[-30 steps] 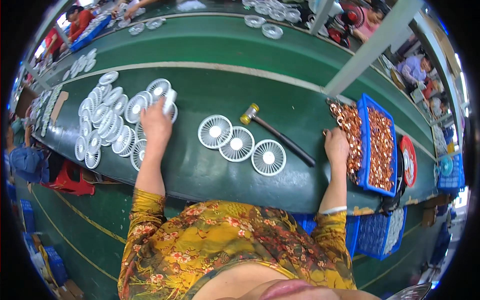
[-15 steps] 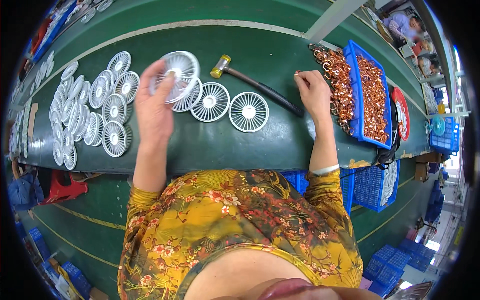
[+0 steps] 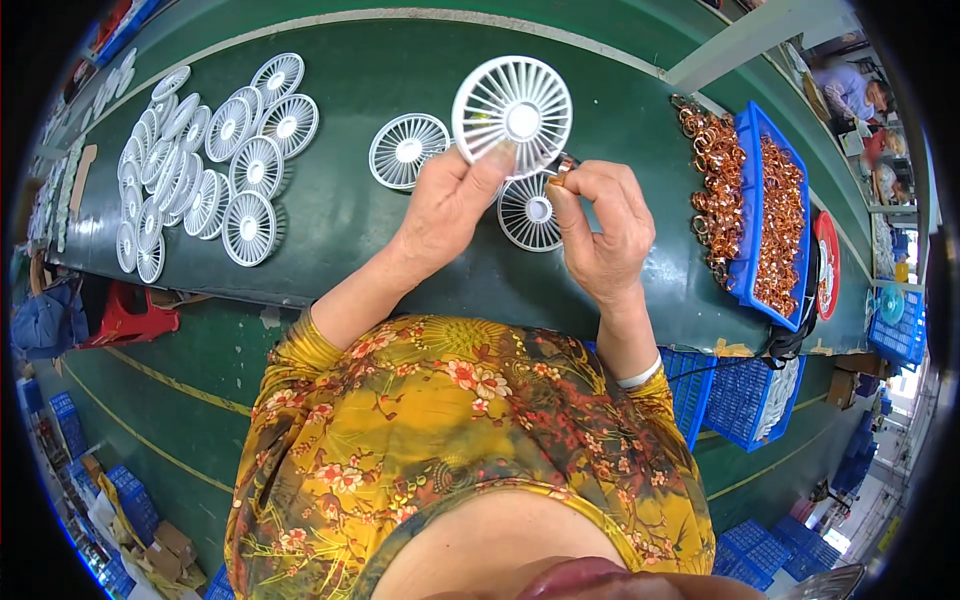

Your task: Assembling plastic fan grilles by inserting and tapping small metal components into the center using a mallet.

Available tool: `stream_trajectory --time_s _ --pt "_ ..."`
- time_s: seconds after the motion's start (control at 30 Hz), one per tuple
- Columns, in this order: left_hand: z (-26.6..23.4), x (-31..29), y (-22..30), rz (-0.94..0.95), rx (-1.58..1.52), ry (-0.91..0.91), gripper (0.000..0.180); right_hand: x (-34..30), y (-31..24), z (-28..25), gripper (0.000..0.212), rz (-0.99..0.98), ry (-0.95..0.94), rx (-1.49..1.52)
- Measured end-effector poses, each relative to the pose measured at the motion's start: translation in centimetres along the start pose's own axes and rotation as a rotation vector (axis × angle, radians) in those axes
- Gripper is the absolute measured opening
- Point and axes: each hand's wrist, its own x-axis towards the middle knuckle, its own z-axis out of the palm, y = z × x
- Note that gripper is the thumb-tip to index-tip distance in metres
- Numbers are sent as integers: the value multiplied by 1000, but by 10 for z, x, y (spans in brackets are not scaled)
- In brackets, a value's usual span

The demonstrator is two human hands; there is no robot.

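Note:
My left hand (image 3: 440, 210) pinches the lower rim of a white spoked plastic wheel (image 3: 521, 118), raised face-up above the green table. My right hand (image 3: 612, 222) is closed, its fingertips holding a small copper-coloured ring (image 3: 557, 178) close to the wheel's lower right edge. Whether ring and wheel touch, I cannot tell. Beneath the hands another spoked wheel (image 3: 530, 212) lies partly covered, and one more (image 3: 408, 150) rests left of the raised one. The hammer is mostly hidden behind the raised wheel and my right hand.
Many white wheels (image 3: 254, 167) lie heaped at the table's left. To the right are loose copper rings (image 3: 712, 190), a blue bin (image 3: 744, 255) full of them and a red round tray (image 3: 826, 262). Blue crates (image 3: 735, 400) stand below the table edge. Another person (image 3: 850, 92) sits far right.
My left hand has carried the wheel rightward to the middle. My right hand has come left from the copper rings, bringing one to the wheel. The view has shifted slightly.

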Motion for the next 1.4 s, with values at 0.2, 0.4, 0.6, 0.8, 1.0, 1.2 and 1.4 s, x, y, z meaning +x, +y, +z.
stream_trajectory --time_s 0.2,0.4,0.6,0.8,1.0,1.2,1.4 --pt "6 -2 -2 142 58 109 39 6 -10 -1 23 -86 92 -56" --pt "10 -8 -9 66 2 68 42 6 -8 2 22 -161 94 -112" --pt "8 -10 -18 78 83 38 39 3 -7 8 15 -33 -42 -156" --pt "4 -8 -22 40 185 51 35 -2 -7 13 12 21 -101 -168" --pt "11 -5 -18 -57 -22 100 43 0 -8 8 13 48 -174 -209" --pt "12 -4 -18 -28 55 22 46 -6 -7 9 16 147 -153 -220" --pt "14 -6 6 -179 -237 -157 51 -12 2 -10 25 9 -48 -133"
